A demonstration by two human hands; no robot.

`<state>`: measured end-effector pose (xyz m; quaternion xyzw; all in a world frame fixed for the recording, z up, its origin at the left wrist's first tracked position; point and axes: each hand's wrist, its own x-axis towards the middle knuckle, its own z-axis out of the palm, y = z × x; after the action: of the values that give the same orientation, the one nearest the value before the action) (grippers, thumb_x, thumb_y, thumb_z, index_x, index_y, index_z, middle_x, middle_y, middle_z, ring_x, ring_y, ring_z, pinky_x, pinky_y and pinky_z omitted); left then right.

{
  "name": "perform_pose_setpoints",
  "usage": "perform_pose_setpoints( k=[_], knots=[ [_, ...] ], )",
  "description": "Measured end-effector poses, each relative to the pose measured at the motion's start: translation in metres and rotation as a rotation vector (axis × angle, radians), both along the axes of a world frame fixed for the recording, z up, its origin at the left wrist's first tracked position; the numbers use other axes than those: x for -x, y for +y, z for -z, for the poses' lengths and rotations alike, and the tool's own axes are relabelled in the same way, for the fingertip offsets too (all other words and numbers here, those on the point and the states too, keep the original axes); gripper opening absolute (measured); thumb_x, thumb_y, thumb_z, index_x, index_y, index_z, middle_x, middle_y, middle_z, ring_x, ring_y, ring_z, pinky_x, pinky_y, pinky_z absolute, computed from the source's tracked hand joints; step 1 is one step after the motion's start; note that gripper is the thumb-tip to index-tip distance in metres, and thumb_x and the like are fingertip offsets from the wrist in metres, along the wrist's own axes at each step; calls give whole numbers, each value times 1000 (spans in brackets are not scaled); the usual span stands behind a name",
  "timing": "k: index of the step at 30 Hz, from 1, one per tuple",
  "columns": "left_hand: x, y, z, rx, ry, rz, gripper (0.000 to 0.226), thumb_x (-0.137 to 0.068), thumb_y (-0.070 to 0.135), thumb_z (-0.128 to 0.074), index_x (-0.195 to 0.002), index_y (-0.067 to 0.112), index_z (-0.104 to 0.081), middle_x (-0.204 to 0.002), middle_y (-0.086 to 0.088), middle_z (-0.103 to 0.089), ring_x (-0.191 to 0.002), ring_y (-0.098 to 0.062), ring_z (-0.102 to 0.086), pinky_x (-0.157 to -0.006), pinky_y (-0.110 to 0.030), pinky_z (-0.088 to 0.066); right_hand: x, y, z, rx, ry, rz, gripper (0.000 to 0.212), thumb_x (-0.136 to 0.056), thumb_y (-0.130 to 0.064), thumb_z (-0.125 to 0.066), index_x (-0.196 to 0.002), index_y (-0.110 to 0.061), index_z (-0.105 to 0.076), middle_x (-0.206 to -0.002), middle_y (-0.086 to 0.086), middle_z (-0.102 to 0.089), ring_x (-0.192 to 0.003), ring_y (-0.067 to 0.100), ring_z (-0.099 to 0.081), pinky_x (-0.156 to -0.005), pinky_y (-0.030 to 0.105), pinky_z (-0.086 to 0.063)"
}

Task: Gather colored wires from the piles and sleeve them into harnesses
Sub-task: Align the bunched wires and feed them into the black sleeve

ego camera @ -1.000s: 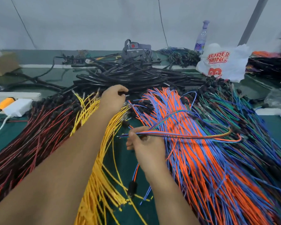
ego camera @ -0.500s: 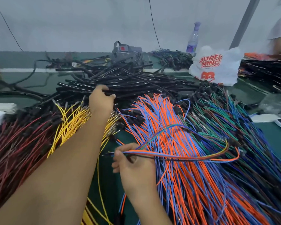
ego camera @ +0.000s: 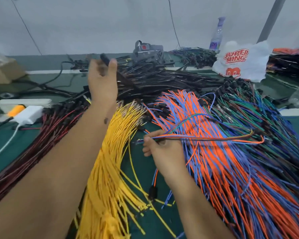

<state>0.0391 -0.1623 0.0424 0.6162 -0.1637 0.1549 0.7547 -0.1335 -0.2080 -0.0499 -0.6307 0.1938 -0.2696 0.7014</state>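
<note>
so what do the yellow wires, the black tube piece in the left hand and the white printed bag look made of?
Yellow wires: likely plastic-insulated, smooth, matte; bare silvery metal tips at the far ends. Short black tube piece pinched in the left hand: probably flexible plastic or rubber sleeving, though motion blur hides its finish. White bag with red print: thin plastic film, judging by its crinkles and soft sheen.

A: Soft, even light throughout, bright enough, with no hard shadows or glare on the dark green tabletop (ego camera: 62,152).

B: The raised left hand (ego camera: 102,78) is smeared by motion blur. The wide lens bows the edges, and the white printed plastic bag (ego camera: 240,61) at the back looks soft.
</note>
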Motion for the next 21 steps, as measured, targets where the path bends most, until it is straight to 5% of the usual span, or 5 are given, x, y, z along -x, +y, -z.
perform_pose_setpoints(
  k=[3,6,10,14,21],
  knots=[
    [24,39,-23,69,-227,59,11,-95,19,-52,-93,22,-42,-88,-2,-71,-88,-21,-67,-91,-41,-52,0,1,-1,4,-11,7,23,-91,7,-56,-75,-9,-56,-58,8,-56,-42,4,-55,-45,16,-46],
    [52,77,-37,-37,-462,30,11,-97,22,-47,-94,26,-37,-71,8,-62,-73,-22,-65,-80,-46,-55,2,3,-2,2,-17,2,23,-91,7,-56,-75,-9,-56,-59,10,-56,-41,4,-55,-45,16,-46],
    [86,93,-11,-532,-654,-186,10,-95,38,-47,-97,30,-43,-71,7,-59,-67,-27,-63,-58,-39,-48,7,3,-3,-8,-49,-15,19,-91,7,-58,-78,-8,-60,-57,6,-60,-46,7,-59,-47,17,-47],
    [106,80,48,-993,-485,-137,16,-94,39,-51,-96,30,-38,-58,15,-40,-61,-26,-54,-46,-29,-22,9,1,-4,-32,-92,-29,17,-91,6,-57,-81,-7,-61,-60,6,-61,-49,7,-62,-48,16,-48],
    [109,81,85,-974,-204,9,15,-96,39,-48,-88,27,-48,-64,8,-50,-69,-26,-51,-52,-31,-33,13,-2,-2,-113,-165,-44,22,-93,5,-55,-79,-9,-63,-67,9,-61,-53,6,-61,-53,16,-49]
  ],
)
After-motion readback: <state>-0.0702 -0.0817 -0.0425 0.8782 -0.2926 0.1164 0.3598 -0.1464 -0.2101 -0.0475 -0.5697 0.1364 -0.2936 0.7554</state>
